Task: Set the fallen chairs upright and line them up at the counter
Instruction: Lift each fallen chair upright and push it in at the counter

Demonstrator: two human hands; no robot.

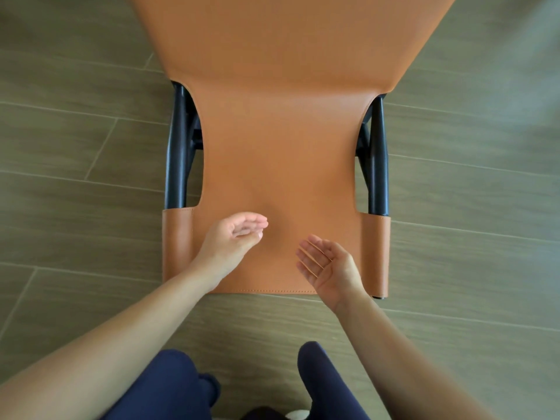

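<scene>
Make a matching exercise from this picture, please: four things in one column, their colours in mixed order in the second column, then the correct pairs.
Things
1. leather cover of the chair
2. frame posts of the chair
3. floor
4. trouser legs

Colours
A. dark blue
B. greyish brown
C. black
D. orange-tan

Pairs: 1-D, 2-C, 3-B, 4-A
</scene>
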